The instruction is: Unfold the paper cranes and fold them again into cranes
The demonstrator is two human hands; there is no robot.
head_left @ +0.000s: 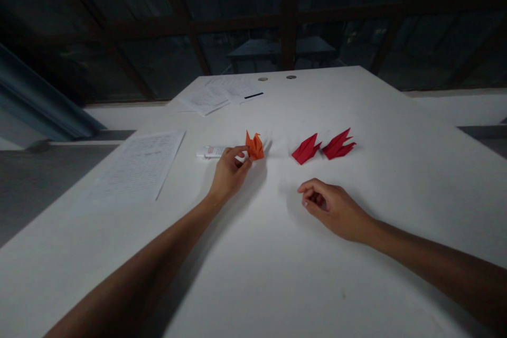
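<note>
An orange origami crane (255,147) stands on the white table, its left side between the thumb and fingers of my left hand (232,169). Just behind that hand lies a white tube (209,152) with small red print. Two red origami cranes sit side by side to the right: one red crane (306,149) nearer the middle, another red crane (338,145) beyond it. My right hand (335,206) rests a little in front of them, touching neither. Its fingers curl loosely, with a gap between thumb and fingertips and nothing visible inside.
Written sheets of paper (138,163) lie at the left of the white table (253,274). More papers (217,95) are spread at the far left, a black strip (254,95) on their edge. Two round grommets (291,77) sit near the far edge, before dark windows.
</note>
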